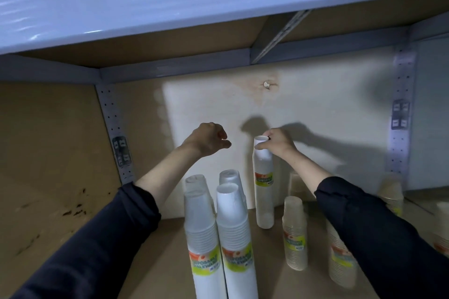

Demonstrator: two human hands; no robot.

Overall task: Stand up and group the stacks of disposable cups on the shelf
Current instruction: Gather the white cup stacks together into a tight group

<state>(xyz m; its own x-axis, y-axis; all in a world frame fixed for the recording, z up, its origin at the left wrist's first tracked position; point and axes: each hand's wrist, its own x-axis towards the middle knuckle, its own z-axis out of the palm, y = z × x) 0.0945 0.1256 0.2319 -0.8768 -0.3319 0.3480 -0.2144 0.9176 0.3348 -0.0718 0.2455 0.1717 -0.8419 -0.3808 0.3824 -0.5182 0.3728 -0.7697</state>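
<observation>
Several wrapped stacks of disposable cups stand upright on the brown shelf board (155, 262). A group of white stacks (233, 228) rises at the centre front. Behind them a slim white stack (263, 189) stands near the back wall, and my right hand (277, 142) grips its top. My left hand (210, 139) hovers in the air left of that stack, its fingers loosely curled around nothing. Clear cup stacks (295, 233) stand to the right, partly hidden by my right sleeve.
A pale back panel (218, 109) closes the shelf bay. Grey perforated uprights (114, 128) stand at left and right. The upper shelf's blue-white edge (170, 2) hangs overhead. More clear cup stacks (392, 194) sit at the far right.
</observation>
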